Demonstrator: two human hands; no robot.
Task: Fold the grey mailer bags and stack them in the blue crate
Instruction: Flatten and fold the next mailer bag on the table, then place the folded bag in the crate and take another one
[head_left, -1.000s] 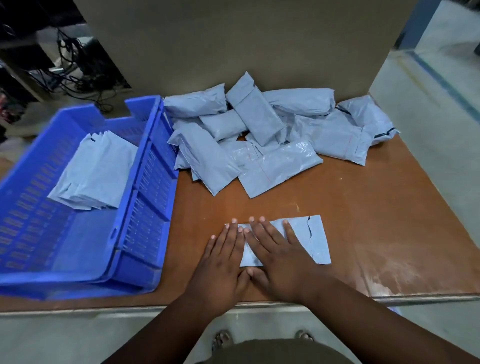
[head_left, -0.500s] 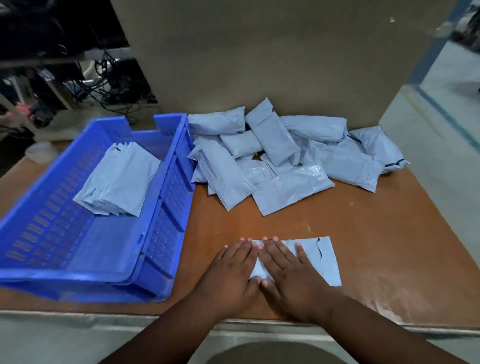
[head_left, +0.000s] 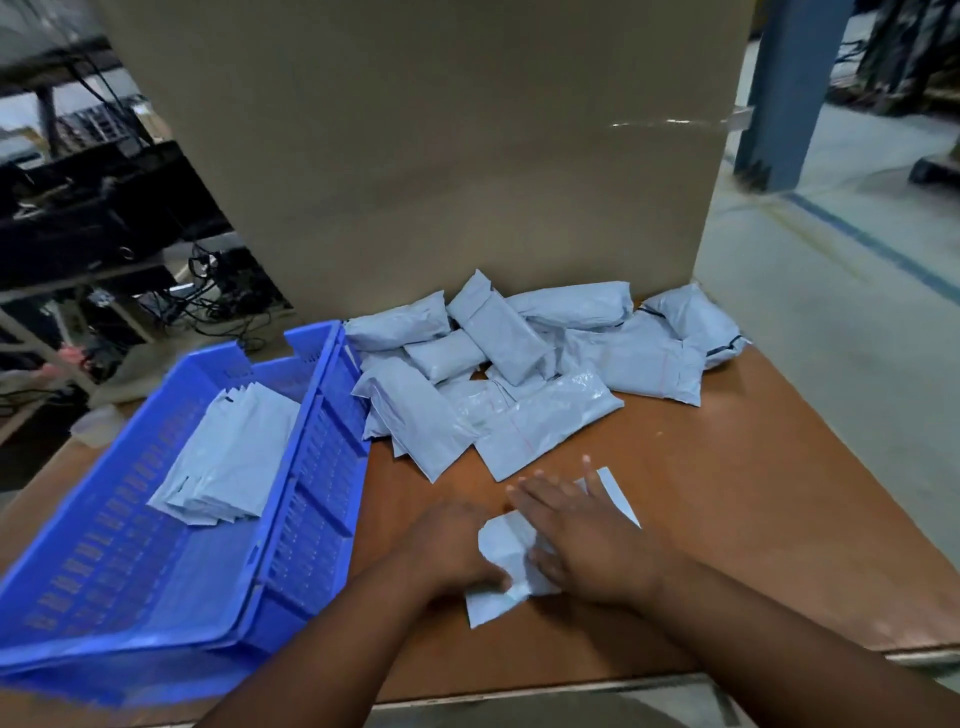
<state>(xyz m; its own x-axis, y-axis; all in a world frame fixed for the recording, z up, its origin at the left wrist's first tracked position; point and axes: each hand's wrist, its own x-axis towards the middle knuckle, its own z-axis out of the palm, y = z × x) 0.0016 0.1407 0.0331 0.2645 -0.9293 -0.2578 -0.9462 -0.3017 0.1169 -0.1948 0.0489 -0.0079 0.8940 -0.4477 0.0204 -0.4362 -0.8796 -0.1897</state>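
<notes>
While you lean over the desk, this is how things lie, biggest first:

Cardboard panel: stands upright along the desk's far edge, behind the loose bags.

Desk: brown top, bare toward its right edge; your forearms cross its near edge.

Blue crate: sits on the desk's left side, its long right wall running from the near edge toward the far one.

Pile of unfolded grey mailer bags: heaped at the far middle of the desk against the cardboard panel, the leftmost bags touching the crate's right wall.

Stack of folded bags: lies inside the crate toward its far half, fanned slightly and leaning to the left.

Your right hand: palm down, fingers spread flat, pressing on the bag you are folding; it grips nothing.

Your left hand: fingers curled at the bag's near left corner and pinching it, though blur hides how tightly.

Bag being folded: near the desk's near edge, right of the crate and apart from it, with its left part lifted and creased and its far right corner flat on the desk beyond your right fingers.
</notes>
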